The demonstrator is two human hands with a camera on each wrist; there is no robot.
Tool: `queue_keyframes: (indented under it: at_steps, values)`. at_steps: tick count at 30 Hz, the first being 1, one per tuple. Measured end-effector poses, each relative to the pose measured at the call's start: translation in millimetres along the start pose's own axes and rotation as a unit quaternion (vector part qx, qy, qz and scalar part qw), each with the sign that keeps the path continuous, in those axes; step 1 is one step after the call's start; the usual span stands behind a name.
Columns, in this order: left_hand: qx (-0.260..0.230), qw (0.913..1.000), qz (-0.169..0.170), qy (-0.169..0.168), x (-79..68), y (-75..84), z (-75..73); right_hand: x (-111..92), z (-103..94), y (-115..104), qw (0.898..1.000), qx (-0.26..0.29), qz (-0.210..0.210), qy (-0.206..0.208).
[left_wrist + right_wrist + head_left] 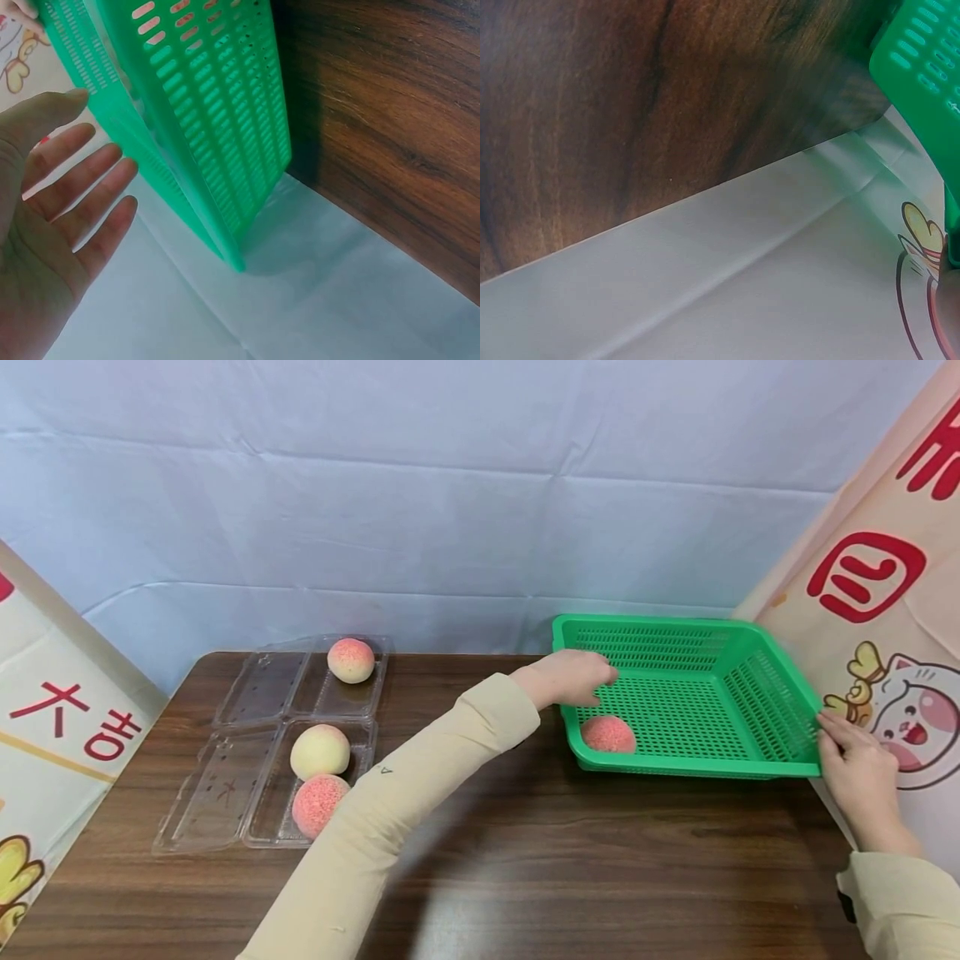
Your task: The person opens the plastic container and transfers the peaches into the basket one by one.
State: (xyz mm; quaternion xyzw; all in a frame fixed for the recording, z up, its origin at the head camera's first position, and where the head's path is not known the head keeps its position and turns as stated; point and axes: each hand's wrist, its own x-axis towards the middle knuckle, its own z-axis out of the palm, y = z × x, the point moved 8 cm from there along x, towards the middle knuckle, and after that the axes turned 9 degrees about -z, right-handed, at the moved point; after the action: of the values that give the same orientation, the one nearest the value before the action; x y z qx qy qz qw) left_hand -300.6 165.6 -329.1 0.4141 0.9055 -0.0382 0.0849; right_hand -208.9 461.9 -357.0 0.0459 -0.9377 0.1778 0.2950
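Observation:
A green plastic basket point(697, 767) stands at the back right of the table, with one pink peach point(609, 734) inside its near left corner. Over the basket's left rim hovers my left hand point(573, 677); the left wrist view shows its fingers point(90, 191) spread and holding nothing. At the basket's right near corner, my right hand point(858, 768) grips the rim. The right wrist view catches only a sliver of that hand beside the green rim point(919, 124).
Two clear plastic clamshell boxes lie opened at the left. The back box point(303, 689) holds a pink-yellow peach point(351, 660); the front box point(255, 814) holds a pale yellow peach point(320, 752) and a pink one point(318, 806). Cloth hangs behind the wooden table point(525, 868).

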Motion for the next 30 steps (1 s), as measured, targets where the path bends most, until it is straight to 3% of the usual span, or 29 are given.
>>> queue_keyframes:
  at_steps: [30]
  values:
    - [-0.023, 0.9986, -0.046, 0.014, -10.9, -31.1, -2.3, 1, 0.3, 0, 1.000, -0.001, 0.005, -0.007]
